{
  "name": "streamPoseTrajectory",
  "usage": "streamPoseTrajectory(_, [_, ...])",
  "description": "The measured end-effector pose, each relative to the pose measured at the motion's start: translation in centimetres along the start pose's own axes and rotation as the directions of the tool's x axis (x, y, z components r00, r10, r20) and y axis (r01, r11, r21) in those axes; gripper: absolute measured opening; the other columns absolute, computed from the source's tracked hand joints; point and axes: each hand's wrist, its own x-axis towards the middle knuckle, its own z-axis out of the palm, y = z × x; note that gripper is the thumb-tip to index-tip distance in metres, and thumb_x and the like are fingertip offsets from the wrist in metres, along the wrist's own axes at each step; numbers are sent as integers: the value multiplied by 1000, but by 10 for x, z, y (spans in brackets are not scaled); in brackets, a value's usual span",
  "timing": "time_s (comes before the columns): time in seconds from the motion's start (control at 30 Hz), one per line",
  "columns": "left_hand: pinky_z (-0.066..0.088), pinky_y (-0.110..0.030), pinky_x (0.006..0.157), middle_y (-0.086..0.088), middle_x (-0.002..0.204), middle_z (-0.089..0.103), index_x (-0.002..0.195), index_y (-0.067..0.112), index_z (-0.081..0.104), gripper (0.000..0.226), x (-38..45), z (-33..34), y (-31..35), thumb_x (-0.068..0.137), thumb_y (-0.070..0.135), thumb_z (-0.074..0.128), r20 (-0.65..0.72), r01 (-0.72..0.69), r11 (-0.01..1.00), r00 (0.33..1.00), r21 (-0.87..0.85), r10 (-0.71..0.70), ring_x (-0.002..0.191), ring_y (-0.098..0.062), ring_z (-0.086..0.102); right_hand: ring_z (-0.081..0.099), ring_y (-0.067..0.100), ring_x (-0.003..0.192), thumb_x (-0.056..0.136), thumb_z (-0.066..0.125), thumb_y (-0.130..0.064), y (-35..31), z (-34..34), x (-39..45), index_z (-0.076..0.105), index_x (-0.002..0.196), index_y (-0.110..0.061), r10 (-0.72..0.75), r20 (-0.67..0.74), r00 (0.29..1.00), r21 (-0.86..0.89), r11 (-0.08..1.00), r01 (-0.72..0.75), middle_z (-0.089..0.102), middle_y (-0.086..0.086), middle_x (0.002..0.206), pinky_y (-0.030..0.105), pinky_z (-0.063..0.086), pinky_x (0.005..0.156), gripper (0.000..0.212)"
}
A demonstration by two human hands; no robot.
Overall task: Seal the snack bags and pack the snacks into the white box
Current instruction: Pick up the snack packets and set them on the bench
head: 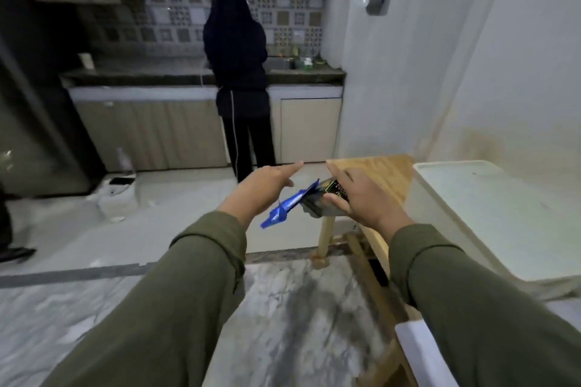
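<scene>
Wooden table (386, 179) stands left of white box (490, 217), touching.

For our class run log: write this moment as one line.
left hand: open, empty | right hand: holds snack bags | white box: unpacked

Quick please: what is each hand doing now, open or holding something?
Left hand: open, fingers straight, holding nothing.
Right hand: grips the dark snack bag.

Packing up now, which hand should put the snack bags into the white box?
Right. The right hand already holds the snack bags and is nearest the white box; the left hand is open.
</scene>
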Motion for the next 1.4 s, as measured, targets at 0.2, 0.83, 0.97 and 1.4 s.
streamPoseTrajectory(0.2, [48,-35,88,-7,124,63,146,26,27,67,-32,4,-98,89,-6,39,9,215,977,977,-11,-215,113,-23,58,51,34,101,93,51,-39,-52,73,86,23,147,-12,-147,60,987,93,986,141,55,16,111,41,38,89,67])
streamPoseTrajectory(0.83, [40,-27,88,-7,124,62,146,29,28,61,-37,158,-380,93,2,39,332,693,675,718,-254,-612,113,-21,56,43,29,117,90,53,-42,-145,399,276,14,149,-18,-324,483,813,374,916,143,50,13,124,34,36,100,75])
streamPoseTrajectory(0.97, [40,-25,82,-5,116,66,143,36,30,59,-36,222,-417,93,5,38,350,762,575,648,-298,-677,105,-20,58,44,30,118,90,55,-38,-140,472,290,18,148,-16,-401,489,775,377,898,226,50,13,128,37,37,99,72])
streamPoseTrajectory(1.4, [28,-43,112,-4,158,8,149,28,15,64,-43,336,-474,95,36,48,504,808,578,548,-112,-668,142,-28,23,5,23,146,90,42,-56,-121,591,304,11,147,-37,-413,665,622,256,909,330,7,0,158,48,12,116,68])
